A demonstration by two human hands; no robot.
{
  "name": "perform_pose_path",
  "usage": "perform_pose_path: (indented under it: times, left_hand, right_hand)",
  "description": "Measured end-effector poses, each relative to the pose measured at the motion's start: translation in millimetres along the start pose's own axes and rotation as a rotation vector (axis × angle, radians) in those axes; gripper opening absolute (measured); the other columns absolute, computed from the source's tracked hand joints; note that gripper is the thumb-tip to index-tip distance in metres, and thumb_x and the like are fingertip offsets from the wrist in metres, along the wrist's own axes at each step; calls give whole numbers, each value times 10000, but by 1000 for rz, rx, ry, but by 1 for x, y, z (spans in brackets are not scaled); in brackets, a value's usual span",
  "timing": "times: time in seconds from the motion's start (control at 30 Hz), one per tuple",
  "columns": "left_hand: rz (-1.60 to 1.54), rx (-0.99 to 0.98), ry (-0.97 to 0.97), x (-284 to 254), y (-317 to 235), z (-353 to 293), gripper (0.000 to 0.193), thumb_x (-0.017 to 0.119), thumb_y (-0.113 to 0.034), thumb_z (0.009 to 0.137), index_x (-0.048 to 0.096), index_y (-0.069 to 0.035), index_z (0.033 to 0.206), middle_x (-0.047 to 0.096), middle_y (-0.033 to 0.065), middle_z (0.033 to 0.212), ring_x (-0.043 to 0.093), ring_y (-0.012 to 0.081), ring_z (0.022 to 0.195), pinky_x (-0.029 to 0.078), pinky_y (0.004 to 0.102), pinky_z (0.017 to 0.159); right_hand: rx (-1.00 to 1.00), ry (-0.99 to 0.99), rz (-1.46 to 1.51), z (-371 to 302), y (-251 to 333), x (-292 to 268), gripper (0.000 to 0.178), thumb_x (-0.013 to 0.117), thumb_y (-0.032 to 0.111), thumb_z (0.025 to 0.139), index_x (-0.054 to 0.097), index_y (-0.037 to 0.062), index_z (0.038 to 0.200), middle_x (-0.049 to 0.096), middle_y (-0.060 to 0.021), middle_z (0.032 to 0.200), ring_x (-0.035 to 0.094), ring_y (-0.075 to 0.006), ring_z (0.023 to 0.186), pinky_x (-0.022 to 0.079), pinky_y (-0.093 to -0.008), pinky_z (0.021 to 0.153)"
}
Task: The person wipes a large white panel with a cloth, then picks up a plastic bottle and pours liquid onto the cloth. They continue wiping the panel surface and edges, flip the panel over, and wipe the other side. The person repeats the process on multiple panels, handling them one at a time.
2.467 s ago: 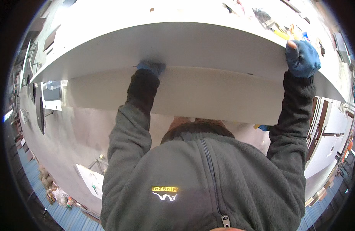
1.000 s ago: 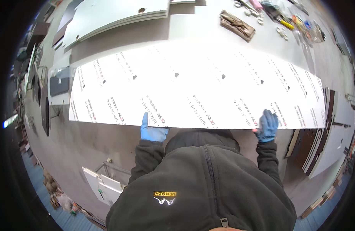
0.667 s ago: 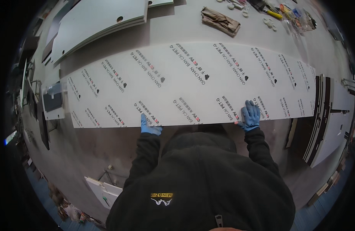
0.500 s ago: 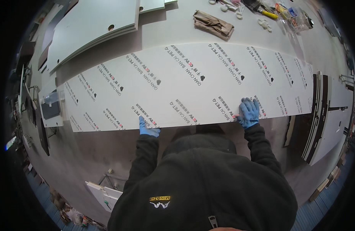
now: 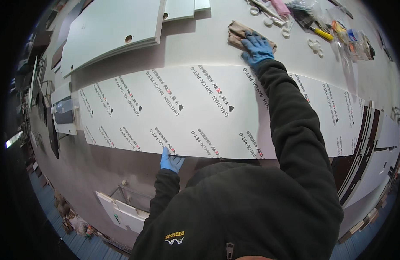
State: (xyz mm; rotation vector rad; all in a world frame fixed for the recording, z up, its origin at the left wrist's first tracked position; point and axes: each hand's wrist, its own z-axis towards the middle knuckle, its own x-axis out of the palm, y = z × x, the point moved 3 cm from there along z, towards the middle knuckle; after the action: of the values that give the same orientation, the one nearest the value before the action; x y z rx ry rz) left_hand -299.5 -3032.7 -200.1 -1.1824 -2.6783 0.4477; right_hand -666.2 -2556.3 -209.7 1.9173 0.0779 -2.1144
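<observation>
A long white panel (image 5: 200, 112), covered with printed film, lies across the table in front of me. My left hand (image 5: 171, 162), in a blue glove, holds its near edge, thumb over the top and fingers at the edge. My right arm stretches over the panel toward the far side. There my right hand (image 5: 257, 47), also blue-gloved, rests on a folded brown cloth (image 5: 237, 31) with fingers spread and thumb apart. Part of the cloth is hidden under the palm. The right forearm covers some of the panel's print.
White boards with round holes (image 5: 117, 32) are stacked at the far left. A yellow-handled tool (image 5: 323, 34), plastic bags and small white fittings (image 5: 315, 47) lie at the far right. Dark-edged boards (image 5: 360, 147) stand on the right. A clear bottle (image 5: 63, 106) sits at the left.
My right hand has left the panel's near edge and reached forward onto the brown cloth. My left hand remains at the near edge. The view has shifted slightly.
</observation>
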Motion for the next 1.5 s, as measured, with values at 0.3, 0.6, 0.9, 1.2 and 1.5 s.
perform_pose_path:
  times: [0.3,0.6,0.9,1.2,1.5]
  left_hand:
    - [462,-137,54,4,-25,-23,731,601,-569,1011,467,6,1442,634,302,1282,731,381,1029,616,471,852]
    - [1117,-16,141,23,-73,-37,655,625,-581,1000,620,46,1190,735,151,1009,718,195,727,601,331,657]
    - [800,476,389,158,-62,-49,459,614,-262,1063,598,89,1359,743,132,1049,706,155,894,578,284,843]
    - [1080,1286,473,275,3,-36,394,624,-108,980,622,151,1277,681,280,1255,675,390,1140,541,432,977]
    - [1281,1736,-327,424,107,-10,597,555,-411,1060,584,127,1317,617,323,1349,582,503,1257,454,556,1087]
  right_hand:
    - [226,-110,179,4,20,-39,227,570,132,988,647,145,1201,739,-149,1088,710,-392,947,568,-477,818]
    - [25,2,196,-132,244,-31,709,684,470,887,545,49,1440,486,-243,1537,440,-348,1468,308,-596,1194]
    - [-149,215,158,-116,214,-6,835,567,611,949,411,99,1590,292,-136,1715,154,-325,1621,22,-587,1300]
    - [767,12,-161,-213,-140,-90,740,552,491,1003,418,53,1584,313,-179,1694,240,-355,1582,138,-433,1307]
    - [-39,-88,289,-196,-65,-49,672,630,460,930,518,107,1490,432,-138,1614,373,-313,1524,249,-494,1273]
